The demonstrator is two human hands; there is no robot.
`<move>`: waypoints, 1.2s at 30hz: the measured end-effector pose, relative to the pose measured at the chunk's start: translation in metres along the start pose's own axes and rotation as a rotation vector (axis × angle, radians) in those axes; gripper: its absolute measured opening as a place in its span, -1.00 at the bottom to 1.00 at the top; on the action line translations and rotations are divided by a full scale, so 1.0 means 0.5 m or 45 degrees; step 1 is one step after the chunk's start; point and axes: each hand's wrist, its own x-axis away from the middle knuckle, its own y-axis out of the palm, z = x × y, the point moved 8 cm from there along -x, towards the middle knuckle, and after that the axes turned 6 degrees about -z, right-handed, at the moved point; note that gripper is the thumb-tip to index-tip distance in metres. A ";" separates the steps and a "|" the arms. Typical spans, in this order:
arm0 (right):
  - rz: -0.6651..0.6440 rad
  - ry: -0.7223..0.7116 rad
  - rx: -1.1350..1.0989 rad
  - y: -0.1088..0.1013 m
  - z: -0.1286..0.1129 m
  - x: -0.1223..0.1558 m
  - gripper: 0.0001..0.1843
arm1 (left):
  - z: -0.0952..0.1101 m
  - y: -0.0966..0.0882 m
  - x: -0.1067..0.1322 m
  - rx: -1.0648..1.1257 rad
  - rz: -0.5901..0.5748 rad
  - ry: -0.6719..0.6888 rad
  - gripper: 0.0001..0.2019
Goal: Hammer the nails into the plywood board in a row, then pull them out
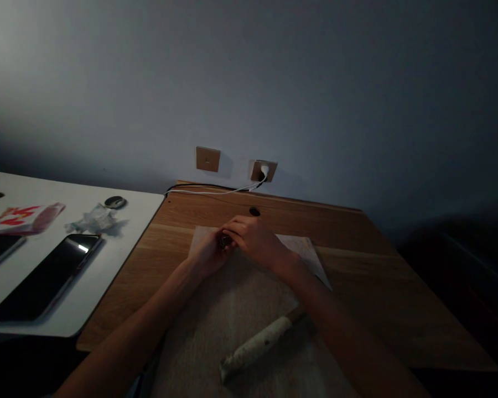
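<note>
My left hand (212,251) and my right hand (251,235) meet over the far part of a pale wooden board (232,298). Between their curled fingers sits a small dark object (225,241) with a shiny edge, mostly covered, its kind unclear. Both hands are closed about it. Nearer to me on the board lies a tool with a worn whitish handle (259,344); my right forearm hides its far end. Just beyond my right hand there is a dark oval spot (254,211) on the wooden table, either a hole or a small flat thing.
The board rests on a wooden table (377,287) against the wall. To the left, a white table (120,249) carries a black phone (45,279), a crumpled clear wrapper (97,218), a round dark item (115,202) and a red-and-white packet (25,218). A white cable (216,192) runs to a wall socket (257,170).
</note>
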 end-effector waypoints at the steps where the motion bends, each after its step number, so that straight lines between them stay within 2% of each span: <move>1: 0.033 0.000 0.001 -0.012 0.000 0.006 -0.80 | -0.002 -0.001 0.001 -0.030 0.000 -0.013 -0.76; 5: 0.240 0.003 -0.011 -0.060 -0.004 0.054 -0.82 | -0.004 0.009 0.008 -0.301 -0.071 -0.030 -0.73; 8: 0.349 0.087 -0.069 -0.080 0.003 0.121 -0.81 | 0.006 0.036 0.017 -0.763 -0.144 0.139 -0.68; 10: 0.354 0.198 -0.095 -0.080 0.013 0.178 -0.79 | 0.000 0.067 0.029 -1.145 -0.206 0.285 -0.66; 12: 0.395 0.287 -0.140 -0.079 0.021 0.242 -0.76 | -0.022 0.103 0.048 -1.497 -0.278 0.422 -0.67; 16: 0.490 0.473 -0.114 -0.070 0.027 0.367 -0.78 | -0.087 0.166 0.091 -2.019 -0.471 0.687 -0.78; 19: 0.576 0.534 -0.071 -0.066 0.020 0.444 -0.81 | -0.144 0.181 0.106 -2.525 -0.671 0.730 -0.81; 21: 0.628 0.598 -0.036 -0.063 0.020 0.490 -0.82 | -0.164 0.183 0.116 -2.768 -0.807 0.780 -0.82; 24: 0.703 0.722 0.027 -0.057 0.032 0.554 -0.81 | -0.161 0.188 0.134 -2.863 -0.929 0.825 -0.86; 28: 0.744 0.843 0.106 -0.040 0.057 0.621 -0.73 | -0.123 0.208 0.167 -2.673 -0.946 0.712 -0.83; 32: 0.743 0.975 0.153 -0.018 0.085 0.666 -0.60 | -0.088 0.223 0.219 -2.567 -0.840 0.685 -0.76; 34: 0.694 1.036 0.143 -0.001 0.101 0.680 -0.53 | -0.075 0.211 0.252 -2.554 -0.746 0.728 -0.70; 36: 0.639 1.113 0.126 0.018 0.115 0.692 -0.48 | -0.065 0.177 0.287 -2.587 -0.615 0.777 -0.68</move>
